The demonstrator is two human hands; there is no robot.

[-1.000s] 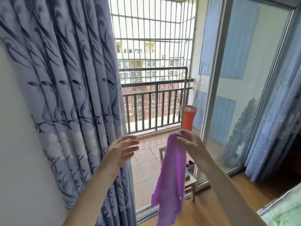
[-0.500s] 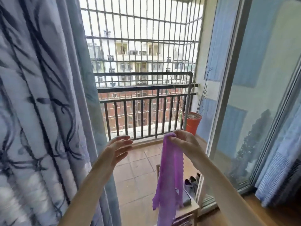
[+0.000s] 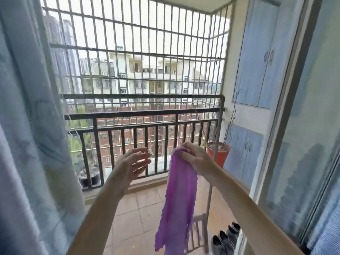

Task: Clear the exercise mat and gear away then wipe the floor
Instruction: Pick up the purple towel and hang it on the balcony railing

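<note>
A purple cloth hangs long and limp in front of me over the balcony floor. My right hand pinches its top end at chest height. My left hand is raised to the left of the cloth, fingers straight and spread, holding nothing and a short gap away from the cloth. No exercise mat or gear is in view.
A dark balcony railing with window bars above stands ahead. A patterned curtain fills the left. An orange plant pot sits at the right corner, blue cabinets behind it. Shoes and a small wooden stool lie below the cloth.
The view has moved forward through the doorway onto the balcony, so the railing and pot are nearer. Both hands keep their pose, the right still pinching the cloth.
</note>
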